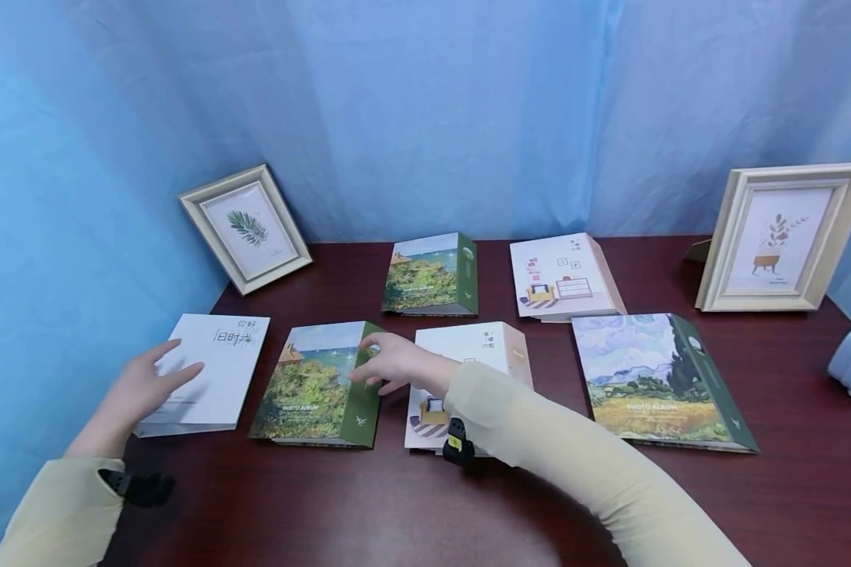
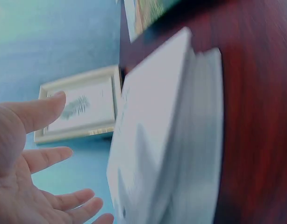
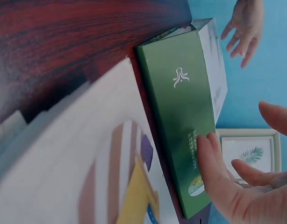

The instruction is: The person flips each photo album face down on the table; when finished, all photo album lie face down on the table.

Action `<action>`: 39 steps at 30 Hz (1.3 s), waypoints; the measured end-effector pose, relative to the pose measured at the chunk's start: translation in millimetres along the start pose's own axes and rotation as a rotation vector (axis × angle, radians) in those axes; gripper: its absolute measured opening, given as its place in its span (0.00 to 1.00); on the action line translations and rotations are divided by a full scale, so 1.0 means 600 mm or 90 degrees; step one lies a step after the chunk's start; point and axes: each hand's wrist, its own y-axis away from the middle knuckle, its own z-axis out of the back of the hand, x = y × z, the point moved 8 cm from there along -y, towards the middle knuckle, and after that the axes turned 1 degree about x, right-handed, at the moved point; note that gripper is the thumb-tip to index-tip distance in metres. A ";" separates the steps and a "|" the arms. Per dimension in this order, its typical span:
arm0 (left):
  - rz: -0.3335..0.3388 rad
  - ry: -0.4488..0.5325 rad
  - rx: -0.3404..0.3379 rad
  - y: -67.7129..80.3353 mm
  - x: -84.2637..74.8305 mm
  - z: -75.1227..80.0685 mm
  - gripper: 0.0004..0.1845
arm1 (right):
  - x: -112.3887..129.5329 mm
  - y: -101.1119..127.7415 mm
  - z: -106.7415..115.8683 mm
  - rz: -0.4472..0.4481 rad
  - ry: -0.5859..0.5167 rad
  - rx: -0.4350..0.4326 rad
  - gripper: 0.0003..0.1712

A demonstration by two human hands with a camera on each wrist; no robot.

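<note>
Dark red wood tabletop [image 1: 312, 504], carrying six photo albums and two framed prints. Item in hand: green-spined landscape album [image 1: 317, 386], lying flat between the two hands, its spine on the side of the right hand. Step, as judged: the reach-and-contact stage of taking up this album; it is not yet gripped or lifted. Next move, as judged, calls for the thumb and fingers to close around the spine edge before any lift. Adjacent: white album with dark lettering [image 1: 209, 370], under and beside the left hand; white album with a room drawing [image 1: 468, 370], beneath the right forearm. Right hand [image 1: 393, 364]: fingers spread and relaxed, fingertips [image 3: 206, 154] resting on the green spine, nothing clasped. Left hand [image 1: 142, 390]: fingers straight and apart, just over the white album's near edge, holding nothing; actual contact cannot be told.
</note>
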 end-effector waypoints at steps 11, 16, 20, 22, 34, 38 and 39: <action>0.028 -0.012 -0.018 0.008 0.065 0.016 0.50 | 0.037 -0.014 -0.009 0.066 -0.067 0.000 0.32; 0.069 0.032 0.054 0.008 0.096 -0.004 0.53 | 0.054 -0.031 -0.030 0.081 -0.073 0.018 0.33; 0.109 0.070 0.088 0.007 0.112 -0.016 0.55 | 0.066 -0.049 -0.046 0.084 -0.067 0.018 0.34; 0.125 0.081 0.102 0.006 0.116 -0.020 0.55 | 0.072 -0.058 -0.052 0.084 -0.071 0.022 0.34; 0.154 0.113 0.105 0.002 0.128 -0.027 0.55 | 0.076 -0.090 -0.117 0.044 -0.160 0.108 0.34; 0.159 0.125 0.097 0.002 0.131 -0.029 0.56 | 0.075 -0.090 -0.144 0.018 -0.192 0.145 0.35; 0.153 0.128 0.096 0.002 0.130 -0.030 0.56 | 0.075 -0.090 -0.149 0.012 -0.200 0.153 0.35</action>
